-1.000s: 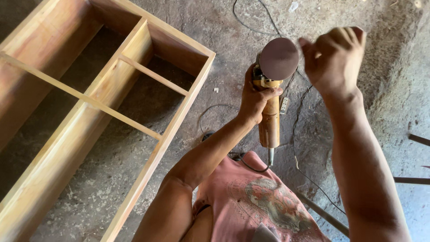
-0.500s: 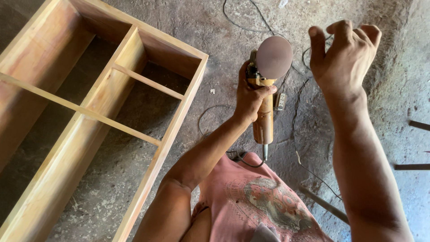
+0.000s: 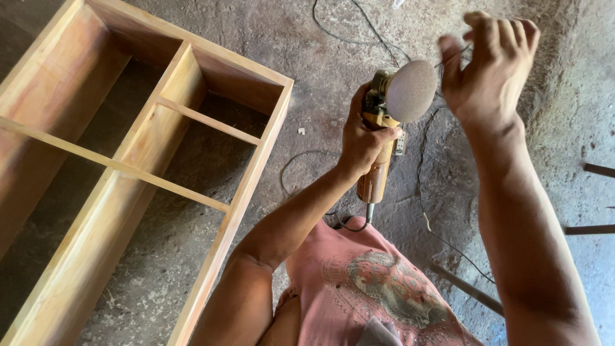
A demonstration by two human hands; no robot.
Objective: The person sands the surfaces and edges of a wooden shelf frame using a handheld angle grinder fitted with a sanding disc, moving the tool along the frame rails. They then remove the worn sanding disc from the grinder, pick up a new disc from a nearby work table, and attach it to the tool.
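Left hand (image 3: 362, 138) grips sander (image 3: 391, 122); right hand (image 3: 490, 67) raised.

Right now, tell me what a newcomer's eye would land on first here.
The orange power sander at centre, gripped by the left hand with its round pad facing up. The right hand is raised, open, just right of the pad. A big wooden frame lies on the concrete floor at left.

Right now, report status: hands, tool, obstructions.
Left hand gripping yellow disc sander, pad face up. Right hand open, raised beside the pad, apart. Power cord loose on floor; wooden frame to the left.
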